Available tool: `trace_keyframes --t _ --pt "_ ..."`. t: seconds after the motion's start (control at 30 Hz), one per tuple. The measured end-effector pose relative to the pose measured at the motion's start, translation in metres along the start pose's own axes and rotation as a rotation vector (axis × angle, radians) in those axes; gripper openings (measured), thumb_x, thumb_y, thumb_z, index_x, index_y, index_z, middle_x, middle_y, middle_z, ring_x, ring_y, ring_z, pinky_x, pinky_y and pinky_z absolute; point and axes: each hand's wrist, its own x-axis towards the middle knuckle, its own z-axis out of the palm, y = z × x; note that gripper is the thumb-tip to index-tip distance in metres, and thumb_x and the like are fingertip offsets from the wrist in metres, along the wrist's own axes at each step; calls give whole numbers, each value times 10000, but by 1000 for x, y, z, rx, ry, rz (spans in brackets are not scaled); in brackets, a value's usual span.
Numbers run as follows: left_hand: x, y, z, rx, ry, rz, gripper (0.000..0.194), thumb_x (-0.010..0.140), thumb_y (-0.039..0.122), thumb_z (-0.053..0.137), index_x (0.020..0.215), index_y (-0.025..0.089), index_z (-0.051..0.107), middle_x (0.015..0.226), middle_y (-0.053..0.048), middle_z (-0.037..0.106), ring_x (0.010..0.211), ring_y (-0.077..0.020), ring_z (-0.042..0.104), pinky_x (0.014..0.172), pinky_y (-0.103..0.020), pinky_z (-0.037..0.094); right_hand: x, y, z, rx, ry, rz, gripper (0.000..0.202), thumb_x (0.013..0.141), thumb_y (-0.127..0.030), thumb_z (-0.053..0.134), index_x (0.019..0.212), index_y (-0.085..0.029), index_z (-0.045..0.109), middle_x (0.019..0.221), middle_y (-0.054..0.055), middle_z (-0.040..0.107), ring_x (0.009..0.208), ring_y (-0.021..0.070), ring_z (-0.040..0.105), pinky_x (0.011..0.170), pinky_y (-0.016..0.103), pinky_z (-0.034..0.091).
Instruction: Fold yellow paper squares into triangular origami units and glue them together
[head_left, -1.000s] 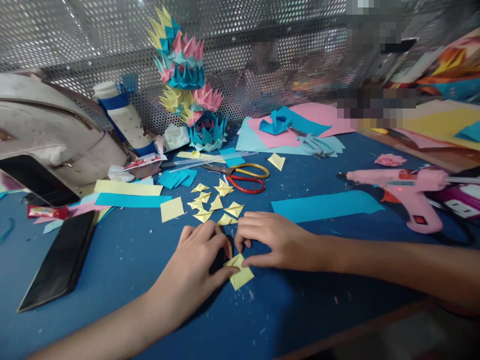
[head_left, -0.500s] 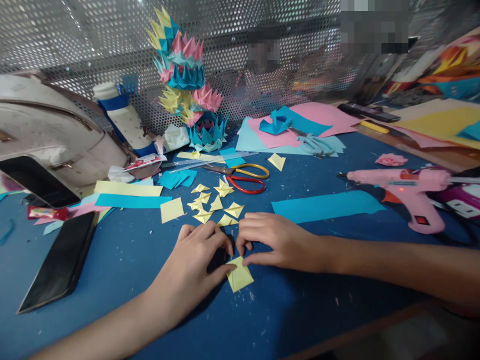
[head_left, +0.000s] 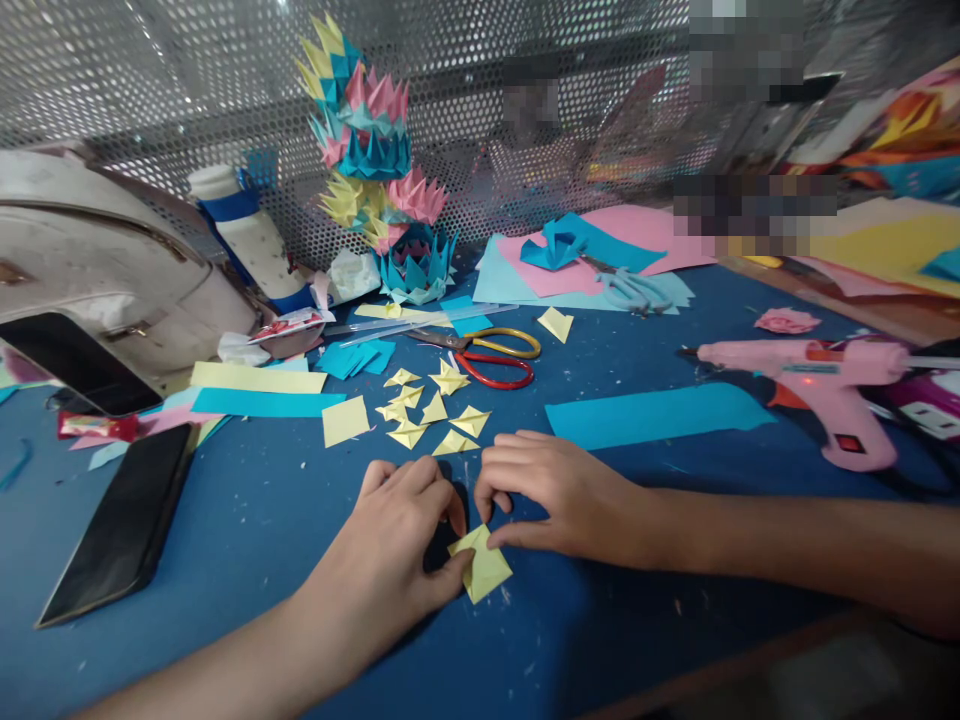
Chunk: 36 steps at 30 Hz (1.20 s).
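Note:
A small yellow paper square (head_left: 489,572) with fold creases lies on the blue table in front of me. My left hand (head_left: 409,525) pins its left side, thumb on top and fingers curled behind. At the upper right edge, my right hand (head_left: 547,490) has thumb and fingertips closed on the same paper. Just beyond my fingers sits a cluster of several folded yellow paper pieces (head_left: 470,420). Left of them lies a flat yellow square (head_left: 346,421). A blue paper strip (head_left: 652,412) is beyond my right hand.
Scissors (head_left: 499,355) with red and yellow handles lie behind the cluster. A pink glue gun (head_left: 810,365) rests at right, a black phone (head_left: 120,530) at left. Behind stand a folded-paper tower (head_left: 375,140), a bottle (head_left: 251,235) and a pale bag (head_left: 97,260). A mesh partition spans the back.
The yellow square has turned slightly and sits a little lower, with both hands shifted along with it. Beyond the partition's right side, a pixelated area now covers the spot where a dark phone lay.

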Motion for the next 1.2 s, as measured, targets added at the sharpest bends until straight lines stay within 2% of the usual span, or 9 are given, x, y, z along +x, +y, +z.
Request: trace_keyframes --t 0.2,0.33,0.57,0.67,0.77,0.87,0.97,1.1,1.2 --pt "-2 -2 1 -45 10 11 119 803 107 633 875 197 601 926 4 579 838 -192 527 784 -349 297 0 -1 0 27 -2 8 180 888 -342 731 880 -193 630 799 -44 552 799 133 494 770 279 316" --pt "-1 -2 1 -126 27 38 111 818 99 624 836 208 613 898 29 588 831 -170 538 788 -340 283 1 -4 -1 33 3 -10 168 897 -312 719 867 -182 617 791 -38 554 795 134 491 764 276 331" --pt "5 0 -2 -207 83 30 136 884 109 596 858 241 616 799 80 622 773 -142 533 828 -337 281 2 -7 -4 67 15 -24 155 969 -256 597 842 -171 571 811 -19 581 791 131 487 742 268 345" --pt "6 -2 -2 -224 111 22 124 911 135 608 912 259 621 805 82 630 769 -144 533 863 -346 278 2 -7 -3 43 24 -23 107 920 -136 587 820 -167 562 788 -21 562 771 129 473 735 268 335" --pt "5 -6 -1 -238 111 -1 141 895 208 699 986 276 615 843 78 645 813 -160 542 859 -342 277 1 -7 -3 10 36 -13 120 870 -76 582 793 -164 558 747 -26 522 732 125 443 724 270 324" --pt "2 -10 0 -224 88 -25 170 846 191 755 895 261 609 830 86 651 804 -161 532 821 -330 273 0 -7 -4 -14 27 5 141 864 -75 577 763 -166 540 728 -27 505 709 125 427 712 277 315" --pt "0 -12 1 -183 96 -21 164 838 143 726 828 248 600 809 90 660 772 -154 537 814 -334 267 0 -7 -5 -13 25 13 128 855 -68 593 785 -167 554 757 -20 525 731 129 445 716 278 324" --pt "1 -11 1 -159 115 -1 101 901 183 648 841 255 613 822 87 676 772 -150 573 817 -343 274 -1 -3 -5 63 46 1 98 873 -76 631 908 -165 609 893 7 596 867 137 524 773 254 375" --pt "2 -10 0 -152 128 9 68 911 206 651 898 266 621 871 80 686 804 -151 592 823 -342 285 -1 1 -4 88 42 -8 48 910 -125 639 925 -171 638 906 11 633 897 138 559 779 245 397"
